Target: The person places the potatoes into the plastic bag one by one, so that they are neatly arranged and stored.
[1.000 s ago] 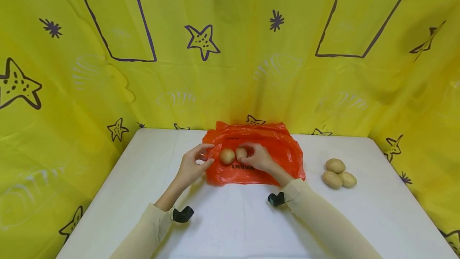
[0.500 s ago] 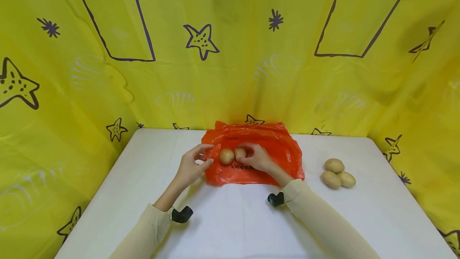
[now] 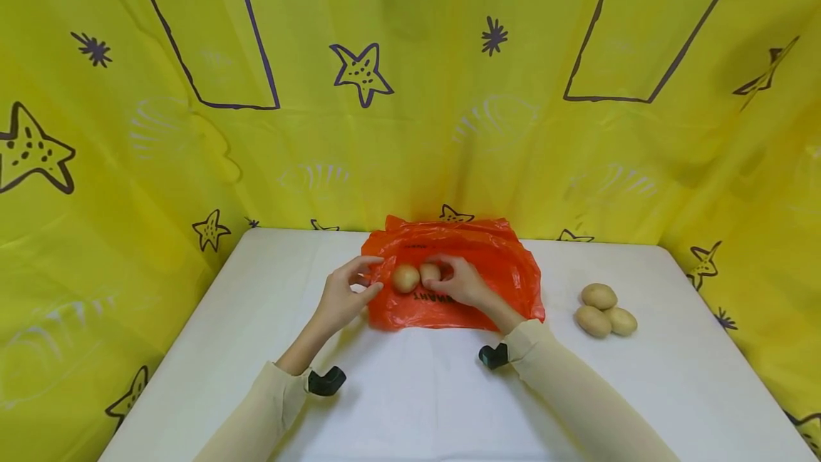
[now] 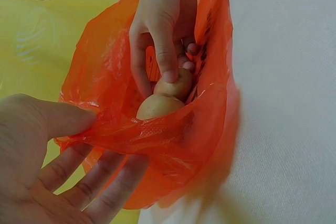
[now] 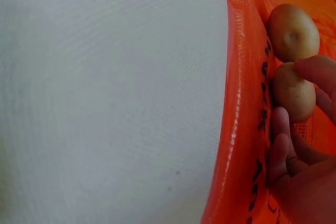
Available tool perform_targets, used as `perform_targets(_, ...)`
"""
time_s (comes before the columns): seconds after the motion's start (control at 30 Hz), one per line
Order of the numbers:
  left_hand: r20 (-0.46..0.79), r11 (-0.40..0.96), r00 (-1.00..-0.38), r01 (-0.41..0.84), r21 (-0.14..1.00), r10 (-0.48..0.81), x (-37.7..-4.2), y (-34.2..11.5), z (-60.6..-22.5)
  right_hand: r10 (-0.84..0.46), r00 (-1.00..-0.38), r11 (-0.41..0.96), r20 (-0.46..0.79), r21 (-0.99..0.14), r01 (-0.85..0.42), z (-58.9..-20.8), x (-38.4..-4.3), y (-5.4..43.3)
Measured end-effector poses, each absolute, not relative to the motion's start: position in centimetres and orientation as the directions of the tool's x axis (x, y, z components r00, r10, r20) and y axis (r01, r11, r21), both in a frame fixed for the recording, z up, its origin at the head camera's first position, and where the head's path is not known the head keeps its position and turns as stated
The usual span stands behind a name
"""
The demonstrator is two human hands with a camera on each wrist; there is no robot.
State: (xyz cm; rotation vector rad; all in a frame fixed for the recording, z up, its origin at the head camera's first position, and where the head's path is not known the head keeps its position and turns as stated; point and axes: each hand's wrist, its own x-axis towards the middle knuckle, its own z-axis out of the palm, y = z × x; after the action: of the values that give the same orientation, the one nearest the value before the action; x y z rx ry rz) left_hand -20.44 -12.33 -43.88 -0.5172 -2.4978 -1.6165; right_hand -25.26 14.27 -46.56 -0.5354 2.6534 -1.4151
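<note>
As right fingers (image 5: 320, 72) hold, potato (image 5: 293, 97) unmoved, bag (image 3: 513, 291) unchanged

Perhaps a booth: three-sided yellow curtain (image 3: 417, 141)

Five oval light-brown potatoes (image 3: 599, 296), one thin red plastic bag (image 3: 503, 269).
Two potatoes are in the bag, three on one white surface (image 3: 388, 405); there are one bare left hand (image 3: 341, 296), one bare right hand (image 3: 463, 282) and two black wrist devices (image 3: 327, 381).
</note>
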Motion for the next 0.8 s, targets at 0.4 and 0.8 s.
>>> perform_targets(0.4,0.295,0.365,-0.930,0.358,0.859,0.218,-20.4,-12.5,-43.9,-0.366,-0.928,0.539,0.074,-0.796,-0.276,-46.3,-25.2,14.5)
perform_targets(0.8,0.281,0.383,-0.934,0.348,0.856,0.220,-20.3,-12.4,-43.6,-0.434,-0.900,0.568,0.043,-0.762,-0.310,-45.1,-24.5,15.0)
